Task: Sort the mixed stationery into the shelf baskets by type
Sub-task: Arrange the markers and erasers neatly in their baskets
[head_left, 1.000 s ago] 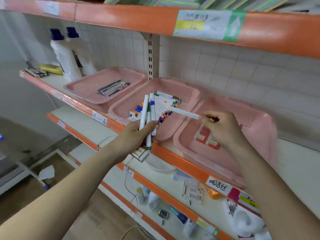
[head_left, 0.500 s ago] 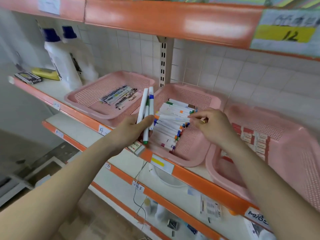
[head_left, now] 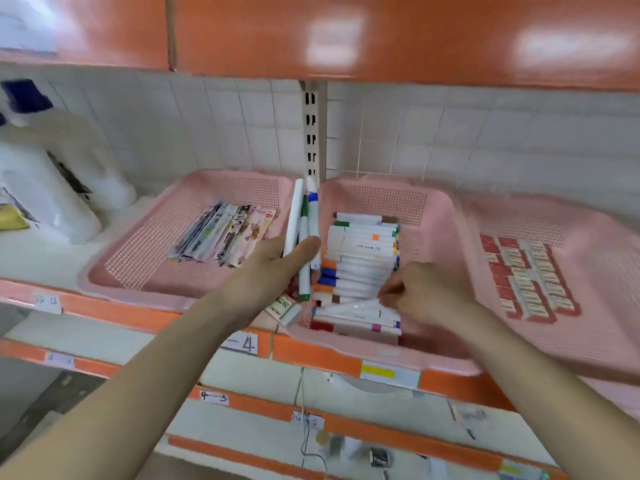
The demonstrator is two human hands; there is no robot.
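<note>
Three pink baskets stand side by side on the orange-edged shelf. The left basket (head_left: pixel 138 261) holds flat packets (head_left: pixel 225 237). A stack of white markers with coloured caps (head_left: pixel 360 268) fills the middle basket (head_left: pixel 433 216). Rows of red-and-white erasers (head_left: pixel 530 278) lie in the right basket (head_left: pixel 588 230). My left hand (head_left: pixel 273 268) grips a few white markers (head_left: pixel 304 223) upright between the left and middle baskets, and also holds an eraser (head_left: pixel 285 308) underneath. My right hand (head_left: pixel 426 292) is down in the middle basket, its fingers pinching a white marker (head_left: pixel 349 308) lying near the front of the stack.
White bottles with blue caps (head_left: pixel 41 188) stand at the far left of the shelf beside a yellow item (head_left: pixel 10 220). An orange shelf (head_left: pixel 381 32) hangs close overhead. Lower shelves (head_left: pixel 311 420) carry small items and price labels.
The camera has moved closer to the baskets. My right hand carried its marker from above the right basket into the middle one and down onto the front of the stack. My left hand kept its markers.
</note>
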